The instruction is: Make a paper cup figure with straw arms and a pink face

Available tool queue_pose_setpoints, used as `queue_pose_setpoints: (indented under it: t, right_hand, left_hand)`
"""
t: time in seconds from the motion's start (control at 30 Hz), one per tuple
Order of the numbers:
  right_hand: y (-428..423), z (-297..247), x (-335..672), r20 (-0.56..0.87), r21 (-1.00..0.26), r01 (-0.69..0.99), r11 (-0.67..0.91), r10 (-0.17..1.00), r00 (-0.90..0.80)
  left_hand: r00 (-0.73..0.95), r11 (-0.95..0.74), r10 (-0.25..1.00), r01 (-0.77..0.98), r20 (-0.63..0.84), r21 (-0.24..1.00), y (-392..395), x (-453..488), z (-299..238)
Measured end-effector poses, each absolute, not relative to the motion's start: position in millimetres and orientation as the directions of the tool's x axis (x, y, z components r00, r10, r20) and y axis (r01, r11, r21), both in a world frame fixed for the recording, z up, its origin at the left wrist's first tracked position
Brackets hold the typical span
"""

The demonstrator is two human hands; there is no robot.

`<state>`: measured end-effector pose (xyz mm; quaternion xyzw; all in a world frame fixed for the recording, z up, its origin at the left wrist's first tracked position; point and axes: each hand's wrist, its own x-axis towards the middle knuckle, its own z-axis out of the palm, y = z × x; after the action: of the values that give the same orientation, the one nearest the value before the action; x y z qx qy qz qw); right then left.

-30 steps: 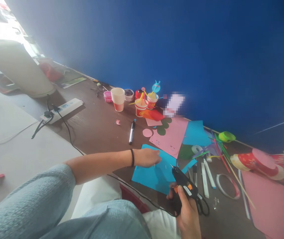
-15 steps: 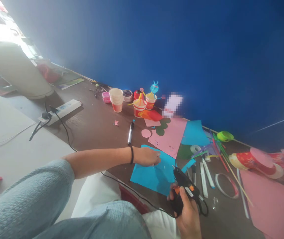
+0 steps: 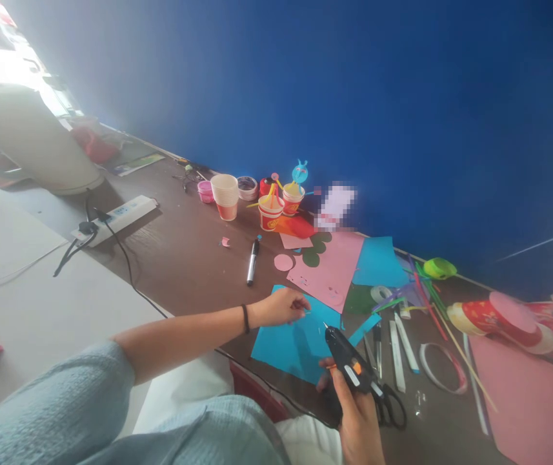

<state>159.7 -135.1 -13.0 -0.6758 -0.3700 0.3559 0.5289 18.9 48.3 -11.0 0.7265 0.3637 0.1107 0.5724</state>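
Note:
My right hand (image 3: 356,413) grips a black glue gun (image 3: 346,358) with an orange trigger, its nozzle aimed up-left over a blue paper sheet (image 3: 295,339) on the brown table (image 3: 184,252). My left hand (image 3: 283,305) hovers over the far edge of that sheet with fingers pinched on a tiny piece too small to name. A black band circles the left wrist. Black scissors (image 3: 390,403) lie just right of the glue gun.
Pink sheet (image 3: 331,265), second blue sheet (image 3: 377,261), black marker (image 3: 252,260), paper cups (image 3: 226,194) and decorated cups (image 3: 271,212) lie beyond. A power strip (image 3: 119,216) with cables sits left. Straws, tape rolls and red-pink cups (image 3: 499,316) crowd the right. Blue wall behind.
My left hand has lifted off the blue sheet and closed into a pinch. The glue gun has shifted slightly left and tilted toward that hand.

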Motion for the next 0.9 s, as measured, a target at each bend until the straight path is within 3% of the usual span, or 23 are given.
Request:
queue_pose_setpoints:
  t: [0.1, 0.2, 0.9]
  right_hand:
    - [-133.6, -10.1, 164.9, -0.119, -0.953, 0.216, -0.214, 0.917, 0.381]
    - [-130.8, -7.8, 168.1, -0.128, -0.938, 0.265, -0.223, 0.934, 0.334]
    - [-125.2, -4.2, 164.7, -0.051, -0.918, 0.355, -0.176, 0.941, 0.334]
  left_hand:
    - [0.635, 0.171, 0.693, 0.315, -0.341, 0.934, 42.0, 20.3, -15.3]
    - [0.589, 0.265, 0.717, 0.266, -0.374, 0.927, 37.4, 22.1, -12.4]
    - [0.631, 0.199, 0.718, 0.219, -0.294, 0.955, 28.6, 20.6, -1.4]
